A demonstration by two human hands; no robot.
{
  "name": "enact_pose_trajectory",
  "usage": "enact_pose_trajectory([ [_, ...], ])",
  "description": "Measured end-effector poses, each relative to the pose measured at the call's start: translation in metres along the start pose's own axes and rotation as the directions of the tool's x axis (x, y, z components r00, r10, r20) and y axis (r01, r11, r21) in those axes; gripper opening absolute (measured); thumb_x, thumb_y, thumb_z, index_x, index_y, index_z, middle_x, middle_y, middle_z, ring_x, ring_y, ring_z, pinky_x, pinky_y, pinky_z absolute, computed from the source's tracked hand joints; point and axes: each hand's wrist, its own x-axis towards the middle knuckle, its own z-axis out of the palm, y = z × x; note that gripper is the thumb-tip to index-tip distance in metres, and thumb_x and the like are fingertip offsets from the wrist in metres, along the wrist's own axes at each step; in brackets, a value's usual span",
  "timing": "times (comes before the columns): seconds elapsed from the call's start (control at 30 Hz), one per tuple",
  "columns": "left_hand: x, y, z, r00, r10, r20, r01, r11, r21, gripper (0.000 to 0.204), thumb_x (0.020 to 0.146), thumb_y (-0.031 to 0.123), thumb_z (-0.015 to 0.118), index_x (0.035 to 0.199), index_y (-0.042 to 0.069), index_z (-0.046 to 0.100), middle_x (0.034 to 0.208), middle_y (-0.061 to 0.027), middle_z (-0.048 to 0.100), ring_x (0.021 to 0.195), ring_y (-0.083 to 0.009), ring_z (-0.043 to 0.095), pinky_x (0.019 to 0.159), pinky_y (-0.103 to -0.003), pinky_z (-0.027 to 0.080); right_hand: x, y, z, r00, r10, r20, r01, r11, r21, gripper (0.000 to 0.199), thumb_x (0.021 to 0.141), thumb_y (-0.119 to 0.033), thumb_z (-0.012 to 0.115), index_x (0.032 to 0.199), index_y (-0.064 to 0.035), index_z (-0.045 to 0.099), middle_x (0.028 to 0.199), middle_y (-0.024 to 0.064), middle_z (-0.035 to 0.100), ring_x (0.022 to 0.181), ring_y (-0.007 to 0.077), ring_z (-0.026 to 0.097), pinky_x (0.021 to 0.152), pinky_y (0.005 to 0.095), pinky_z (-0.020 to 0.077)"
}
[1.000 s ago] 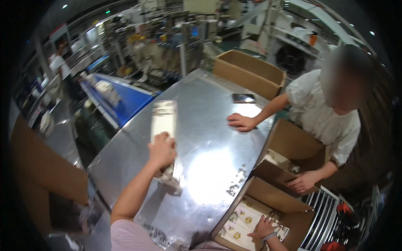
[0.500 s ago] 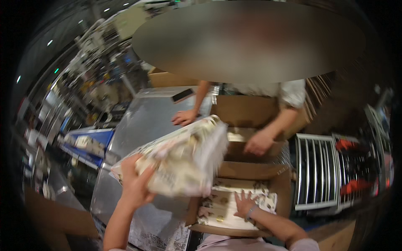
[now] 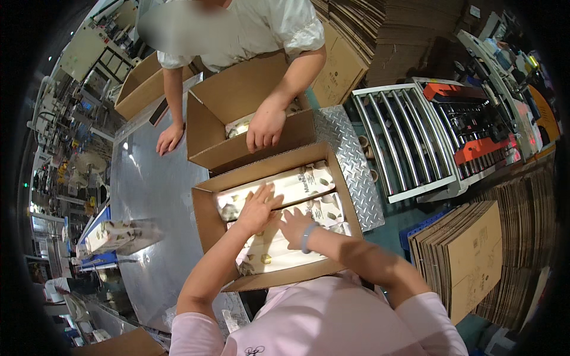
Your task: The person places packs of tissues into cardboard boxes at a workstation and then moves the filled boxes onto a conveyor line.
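Left hand [image 3: 259, 209]: laid on 12 o'clock patterned packet [image 3: 292, 186], fingers spread | right hand [image 3: 295, 230]: rested beside it on lower packets [image 3: 285, 258], fingers spread | packets: contained in open carton [image 3: 209, 219] | second carton [image 3: 231, 89]: set adjacent at 12 o'clock | roller conveyor [image 3: 404, 139]: seen at 2 o'clock

Carton: brown cardboard box [image 3: 348, 207], rectangular; upright, open at the top, its walls standing; at the right edge of the metal table [image 3: 148, 196]
Far package: long, pale pack [image 3: 291, 184] with dark lettering, green leaves and brown prints; lying flat lengthwise along the carton's far wall, right end by the far right corner; left part partly covered
Second package: similar pale, leaf-printed pack [image 3: 326, 207]; just nearer than the far one and parallel to it, right end near the right wall; middle hidden
Near contents: pale printed surface [image 3: 279, 259] with a yellow motif; along the near wall; pack count unclear
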Motion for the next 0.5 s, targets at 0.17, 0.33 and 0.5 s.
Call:
enact_pose_trajectory([
  [0.17,-0.06,-0.001,-0.08,0.922,-0.29,-0.257,0.252,0.952,-0.171,0.041,0.082,0.016,0.059,0.122,0.007,0.052,0.124,-0.0177,0.05,0.111,-0.0352,0.051,0.093,-0.043,0.041,-0.126,0.075,-0.048,0.88,0.256,-0.4,0.101,0.722,0.685,0.058,0.079,-0.027,0.065,0.124,0.0041,0.047,0.12,0.0235,0.053,0.111,0.0342,0.053,0.091,0.0379,0.0443],
  [0.33,-0.112,-0.014,-0.082,0.718,-0.689,0.098,0.546,0.47,-0.694,0.076,0.085,0.036,0.058,0.136,-0.009,0.025,0.135,-0.0282,0.037,0.126,-0.0379,0.038,0.103,-0.039,0.033,-0.163,0.072,-0.025,0.968,0.107,-0.226,0.076,0.735,0.674,0.1,0.063,-0.035,0.077,0.135,0.0122,0.026,0.142,0.0311,0.021,0.134,0.0382,0.024,0.11,0.0385,0.0212],
  [0.5,-0.066,-0.003,-0.02,0.854,-0.192,0.484,0.347,0.903,-0.254,0.081,0.086,0.055,0.045,0.134,-0.008,0.031,0.142,-0.0301,0.02,0.133,-0.0399,0.022,0.109,-0.04,0.02,-0.058,0.043,0.03,0.908,-0.377,0.185,0.341,0.919,0.197,0.096,0.064,-0.04,0.076,0.138,0.0005,0.03,0.146,0.0246,0.017,0.136,0.0388,0.017,0.111,0.0408,0.0191],
])
